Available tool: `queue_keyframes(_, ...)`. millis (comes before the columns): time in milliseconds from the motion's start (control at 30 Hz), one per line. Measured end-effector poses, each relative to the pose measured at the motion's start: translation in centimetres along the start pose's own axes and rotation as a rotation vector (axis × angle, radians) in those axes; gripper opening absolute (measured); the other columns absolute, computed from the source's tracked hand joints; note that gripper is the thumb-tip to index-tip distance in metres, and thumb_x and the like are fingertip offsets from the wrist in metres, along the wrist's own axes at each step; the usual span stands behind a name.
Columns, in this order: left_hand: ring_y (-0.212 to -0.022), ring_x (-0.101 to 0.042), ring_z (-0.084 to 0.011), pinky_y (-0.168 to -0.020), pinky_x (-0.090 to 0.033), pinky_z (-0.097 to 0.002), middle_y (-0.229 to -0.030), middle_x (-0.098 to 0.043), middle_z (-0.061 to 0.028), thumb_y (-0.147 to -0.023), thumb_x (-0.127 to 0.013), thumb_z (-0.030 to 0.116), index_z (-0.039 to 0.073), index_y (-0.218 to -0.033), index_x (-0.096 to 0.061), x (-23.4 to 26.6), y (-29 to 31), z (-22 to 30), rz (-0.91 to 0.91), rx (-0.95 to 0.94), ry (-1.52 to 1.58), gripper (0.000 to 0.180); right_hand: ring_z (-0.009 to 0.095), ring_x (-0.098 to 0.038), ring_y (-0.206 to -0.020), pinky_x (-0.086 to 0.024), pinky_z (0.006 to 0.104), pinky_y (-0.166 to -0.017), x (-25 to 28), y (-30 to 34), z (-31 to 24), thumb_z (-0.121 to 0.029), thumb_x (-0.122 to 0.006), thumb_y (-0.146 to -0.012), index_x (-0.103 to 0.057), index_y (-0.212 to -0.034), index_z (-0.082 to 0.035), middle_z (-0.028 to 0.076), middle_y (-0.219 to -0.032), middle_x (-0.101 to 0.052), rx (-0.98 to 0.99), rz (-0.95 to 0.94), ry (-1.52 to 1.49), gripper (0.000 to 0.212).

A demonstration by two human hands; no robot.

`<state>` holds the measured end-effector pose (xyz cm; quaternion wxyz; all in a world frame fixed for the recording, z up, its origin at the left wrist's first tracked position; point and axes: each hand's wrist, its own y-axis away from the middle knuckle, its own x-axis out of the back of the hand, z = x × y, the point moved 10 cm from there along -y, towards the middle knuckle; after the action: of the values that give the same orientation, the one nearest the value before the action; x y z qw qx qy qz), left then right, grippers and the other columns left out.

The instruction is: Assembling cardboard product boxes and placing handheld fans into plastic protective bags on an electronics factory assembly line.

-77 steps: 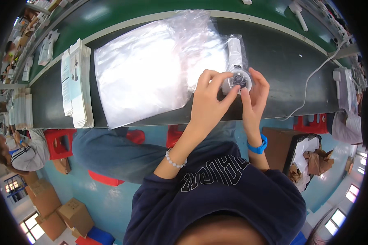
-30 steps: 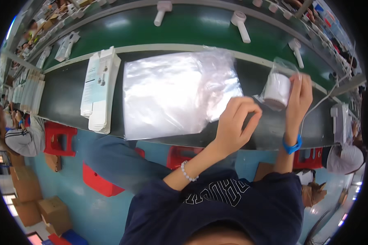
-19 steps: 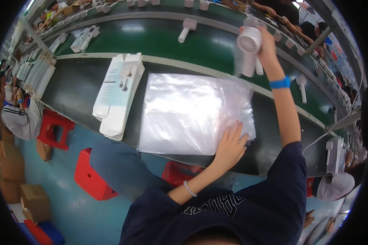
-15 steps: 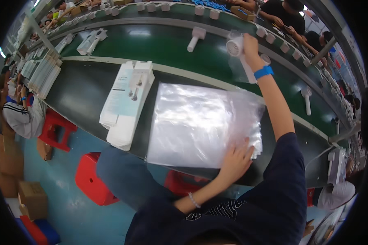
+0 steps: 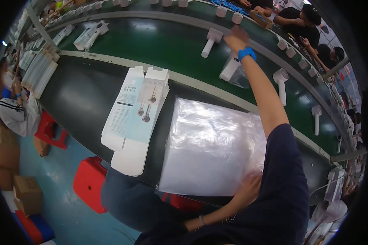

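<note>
A stack of clear plastic bags [image 5: 204, 159] lies on the dark worktop in front of me. My left hand [image 5: 249, 190] is at its near right corner, with blurred fingers. My right arm reaches far across the green conveyor belt. The right hand [image 5: 237, 37] is smeared by motion, so what its fingers do is not clear. A white handheld fan in a clear bag [image 5: 234, 72] lies on the belt beneath that wrist, partly covered by it. Left of the hand, an unbagged white handheld fan [image 5: 210, 44] lies on the belt.
Flattened printed cartons [image 5: 129, 118] lie left of the bags. More white fans [image 5: 281, 83] rest along the belt to the right. A red stool [image 5: 89, 183] stands at lower left, near brown boxes [image 5: 27, 195]. Co-workers [image 5: 300, 24] sit across the line.
The bagged fan, held up in my right hand before, now lies on the belt, and that hand is beyond it. My left hand has slid toward the bags' near corner. The view has shifted.
</note>
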<state>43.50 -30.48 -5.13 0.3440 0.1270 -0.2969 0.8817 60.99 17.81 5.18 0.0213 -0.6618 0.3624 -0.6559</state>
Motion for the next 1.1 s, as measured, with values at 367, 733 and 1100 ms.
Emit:
queue_keyframes(367, -0.117, -0.050, -0.0334, -0.099, -0.041, -0.0408, -0.129, -0.050, -0.0182, -0.085, -0.051, 0.010, -0.001, -0.122, -0.051, -1.0, 3.2, 0.1, 0.308, -0.039, 0.030, 0.038, 0.028, -0.064, -0.101, -0.051, 0.0385, -0.086, -4.9, -2.4, -7.6, -0.028, -0.080, -0.064, -0.057, -0.119, -0.002, 0.016, -0.108, -0.064, 0.254, -0.097, -0.045, 0.065)
queue_keyframes(733, -0.104, -0.059, -0.0316, -0.088, -0.048, -0.0404, -0.111, -0.060, -0.0166, -0.077, -0.057, 0.007, -0.002, -0.103, -0.057, 6.0, 1.6, 2.5, 0.200, 0.054, -0.110, 0.027, 0.040, -0.058, -0.088, -0.047, 0.0490, -0.075, 13.0, 12.1, -14.1, -0.014, -0.070, -0.068, -0.047, -0.110, -0.009, 0.017, -0.108, -0.051, 0.837, -0.002, -0.422, 0.049)
queue_keyframes(1100, -0.078, -0.062, -0.0241, -0.065, -0.051, -0.0336, -0.092, -0.065, -0.0070, -0.072, -0.059, 0.000, 0.006, -0.076, -0.054, 7.7, -0.1, 4.4, 0.243, -0.054, -0.182, 0.009, 0.017, -0.058, -0.090, -0.046, 0.0290, -0.081, 29.4, 21.4, 1.5, -0.011, -0.080, -0.066, -0.056, -0.103, -0.003, 0.009, -0.096, -0.059, 0.467, 0.042, -0.920, 0.045)
